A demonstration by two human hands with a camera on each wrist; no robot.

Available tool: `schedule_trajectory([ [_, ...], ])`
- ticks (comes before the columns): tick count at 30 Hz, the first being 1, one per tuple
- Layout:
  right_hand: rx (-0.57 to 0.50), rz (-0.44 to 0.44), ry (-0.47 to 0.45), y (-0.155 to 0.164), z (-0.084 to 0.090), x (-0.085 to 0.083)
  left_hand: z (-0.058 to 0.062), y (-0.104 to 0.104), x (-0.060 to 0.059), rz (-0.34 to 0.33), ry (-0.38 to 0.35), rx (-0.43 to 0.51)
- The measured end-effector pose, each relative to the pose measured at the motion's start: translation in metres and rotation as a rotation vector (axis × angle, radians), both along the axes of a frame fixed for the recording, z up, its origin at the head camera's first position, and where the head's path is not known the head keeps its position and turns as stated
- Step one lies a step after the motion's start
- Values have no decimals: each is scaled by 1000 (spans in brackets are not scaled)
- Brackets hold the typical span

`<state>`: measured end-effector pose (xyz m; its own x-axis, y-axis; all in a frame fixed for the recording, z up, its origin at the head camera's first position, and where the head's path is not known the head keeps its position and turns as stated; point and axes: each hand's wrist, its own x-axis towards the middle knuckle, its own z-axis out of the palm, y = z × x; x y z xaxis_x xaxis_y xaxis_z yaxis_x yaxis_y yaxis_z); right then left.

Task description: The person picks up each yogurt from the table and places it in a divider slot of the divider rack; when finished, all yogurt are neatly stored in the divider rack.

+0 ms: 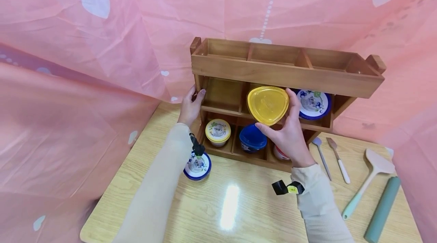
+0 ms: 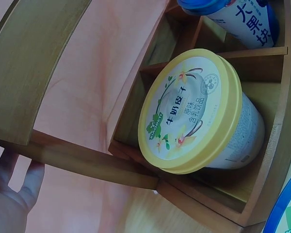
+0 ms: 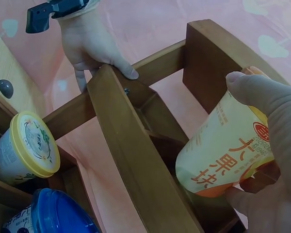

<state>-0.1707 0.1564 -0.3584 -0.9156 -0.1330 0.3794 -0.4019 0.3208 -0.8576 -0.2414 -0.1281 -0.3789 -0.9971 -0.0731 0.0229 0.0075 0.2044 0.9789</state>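
My right hand (image 1: pixel 290 133) grips a yellow-lidded cup (image 1: pixel 268 105), thumb on one side and fingers on the other, in front of the middle compartment of the rack's middle shelf. In the right wrist view the cup (image 3: pixel 223 145) shows a pale side with orange print and is tilted. My left hand (image 1: pixel 191 106) holds the left side of the wooden rack (image 1: pixel 286 72), its thumb in front. At the right of that shelf is a blue-rimmed tub (image 1: pixel 313 103). Below sit a yellow-lidded tub (image 1: pixel 218 130), a blue-lidded cup (image 1: pixel 252 137) and a partly hidden red-rimmed tub (image 1: pixel 280 153).
Another blue-rimmed tub (image 1: pixel 197 165) stands on the table (image 1: pixel 191 212) by the rack's left front. To the right lie a spoon-like tool (image 1: pixel 321 157), a small brush or spatula (image 1: pixel 338 159), a larger spatula (image 1: pixel 368 178) and a green rolling-pin-like cylinder (image 1: pixel 382 209). Pink cloth (image 1: pixel 136 38) hangs behind.
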Motion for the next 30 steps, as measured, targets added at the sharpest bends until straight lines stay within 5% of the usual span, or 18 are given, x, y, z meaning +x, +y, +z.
schedule_trajectory([
  [13,-23,8,-88,-9,20,-10,-1,0,1,-8,13,5],
  [17,-17,-6,-123,-6,9,-22,-3,-1,-2,-8,19,17],
  [26,43,-74,-87,-1,-18,-46,-40,-6,-26,16,58,-2],
  [30,55,-90,-93,-2,-19,-47,-44,-7,-28,27,54,-3],
])
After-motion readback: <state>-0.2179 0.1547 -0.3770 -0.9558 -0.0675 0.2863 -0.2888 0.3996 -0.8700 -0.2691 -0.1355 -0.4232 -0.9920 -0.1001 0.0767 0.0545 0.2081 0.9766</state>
